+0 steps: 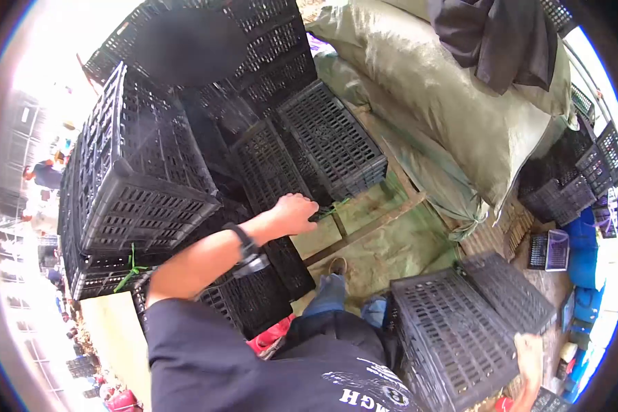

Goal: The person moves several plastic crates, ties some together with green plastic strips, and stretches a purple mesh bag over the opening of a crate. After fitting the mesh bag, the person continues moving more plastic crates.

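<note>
My left hand (pixel 294 214), with a dark wristwatch (pixel 247 250) on the wrist, reaches across the stacked black crates. Its fingers curl downward beside a green tie (pixel 336 206), and what lies under them is hidden. At the lower right my right hand (pixel 529 351) is closed on the edge of a black plastic crate (pixel 453 329) with slotted sides. That crate is tilted beside my leg, and another slotted crate (pixel 508 292) lies against it. Ahead of my left hand stands a stack of black crates (pixel 333 134).
Tall black crates (pixel 144 172) rise on the left, one with a green tie (pixel 132 269). Large stuffed sacks (pixel 453 89) lie at the upper right, a dark cloth (pixel 498 41) on top. Wooden strips (pixel 371 226) cross the floor. Blue bins (pixel 584 254) stand far right. People (pixel 47 173) appear far left.
</note>
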Available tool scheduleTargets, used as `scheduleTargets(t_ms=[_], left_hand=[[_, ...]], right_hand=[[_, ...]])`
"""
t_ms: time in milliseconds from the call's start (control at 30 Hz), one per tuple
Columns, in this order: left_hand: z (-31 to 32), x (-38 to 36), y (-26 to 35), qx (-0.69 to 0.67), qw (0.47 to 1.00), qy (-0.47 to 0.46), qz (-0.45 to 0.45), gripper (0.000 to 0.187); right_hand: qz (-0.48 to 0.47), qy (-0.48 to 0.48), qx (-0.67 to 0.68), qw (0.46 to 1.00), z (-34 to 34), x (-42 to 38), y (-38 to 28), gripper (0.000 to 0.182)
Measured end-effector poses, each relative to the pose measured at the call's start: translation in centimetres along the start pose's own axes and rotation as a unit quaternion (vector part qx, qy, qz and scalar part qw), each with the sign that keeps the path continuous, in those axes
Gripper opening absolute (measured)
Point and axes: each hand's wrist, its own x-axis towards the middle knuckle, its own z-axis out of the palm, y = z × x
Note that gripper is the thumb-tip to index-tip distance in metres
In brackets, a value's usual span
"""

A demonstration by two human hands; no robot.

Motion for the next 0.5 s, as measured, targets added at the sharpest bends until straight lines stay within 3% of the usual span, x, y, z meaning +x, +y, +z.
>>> scheduleTargets(t_ms=[67,100,133,167,200,233,267,300,367,500], left_hand=[[5.4,3.1,-1.0,0.032,0.999,-0.005,-0.042,0.043],[7.6,3.9,-1.6,0.016,0.999,0.015,-0.046,0.042],[9.1,4.4,-1.8,0.015,0.999,0.004,-0.040,0.042],[10.7,4.1,-1.5,0.043,0.998,0.029,-0.038,0.040],[11.3,4.8,-1.4,0.075,0.995,0.063,-0.033,0.038],[11.8,5.6,-0.9,0.116,0.988,0.096,-0.039,0.027],[12.0,6.5,-1.0,0.118,0.988,0.094,-0.025,0.027],[12.1,7.5,-1.6,0.120,0.986,0.112,-0.031,0.024],[11.3,9.4,-2.5,0.131,0.980,0.148,-0.020,0.024],[11.0,11.7,-3.2,0.155,0.986,0.053,-0.011,0.018]], right_hand=[[0.140,-0.040,0.073,0.987,-0.3,-2.2,3.1,0.041],[0.146,-0.041,0.083,0.985,-0.5,-2.8,3.2,0.041],[0.193,-0.074,0.024,0.978,-0.9,-4.0,2.6,0.037],[0.238,-0.113,-0.039,0.964,-1.4,-5.0,2.5,0.047],[0.229,-0.084,-0.001,0.970,-0.3,-6.2,4.1,0.042],[0.183,0.041,0.045,0.981,3.9,-7.7,9.8,0.036],[0.138,0.163,0.086,0.973,7.5,-9.4,14.5,0.040],[0.156,0.168,0.087,0.970,7.4,-9.8,13.0,0.040],[0.234,0.027,0.082,0.968,6.5,-9.7,9.3,0.037],[0.252,0.024,0.024,0.967,9.1,-12.1,8.1,0.035]])
